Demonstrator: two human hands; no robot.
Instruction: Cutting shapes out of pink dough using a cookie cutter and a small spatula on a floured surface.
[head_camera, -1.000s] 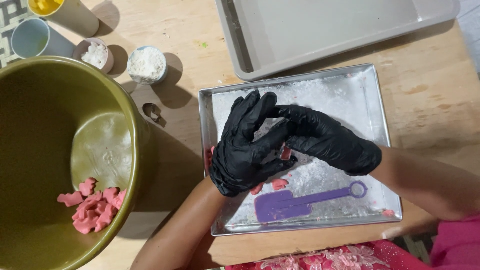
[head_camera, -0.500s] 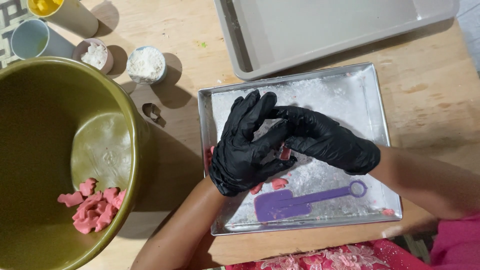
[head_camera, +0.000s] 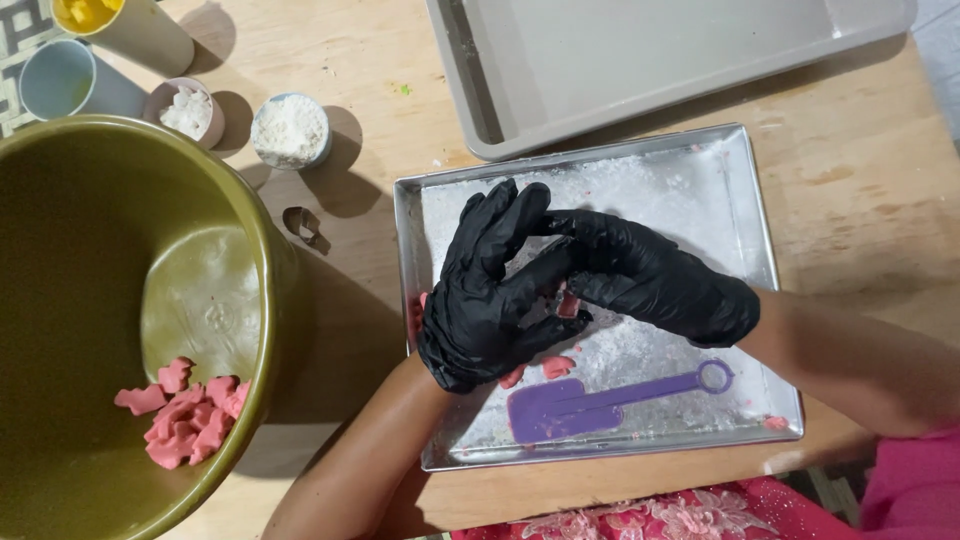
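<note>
Black gloves cover both our hands: the left hand (head_camera: 485, 300) is spread open, palm up, and the right hand (head_camera: 650, 280) presses its fingertips into that palm; whether dough sits between them we cannot tell. They hover over the floured metal tray (head_camera: 745, 215), so crumbs fall there, beside pink dough bits (head_camera: 557, 366) and a purple spatula (head_camera: 600, 400). Leftward, the green bowl (head_camera: 255, 230) collects pink cut shapes (head_camera: 185, 412).
</note>
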